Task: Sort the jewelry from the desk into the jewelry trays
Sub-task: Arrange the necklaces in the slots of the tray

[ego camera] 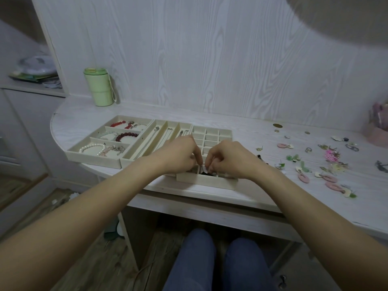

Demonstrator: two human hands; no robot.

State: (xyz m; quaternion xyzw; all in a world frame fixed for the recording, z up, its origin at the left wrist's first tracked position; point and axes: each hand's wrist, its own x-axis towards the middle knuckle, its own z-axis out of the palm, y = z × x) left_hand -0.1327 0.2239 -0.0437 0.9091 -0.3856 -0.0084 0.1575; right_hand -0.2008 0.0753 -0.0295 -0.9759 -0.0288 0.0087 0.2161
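While both hands pinch, earring (204, 172) hangs upright.

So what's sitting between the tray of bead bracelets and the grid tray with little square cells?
In the head view, a cream tray of long narrow slots holding thin silver chain necklaces lies between them.
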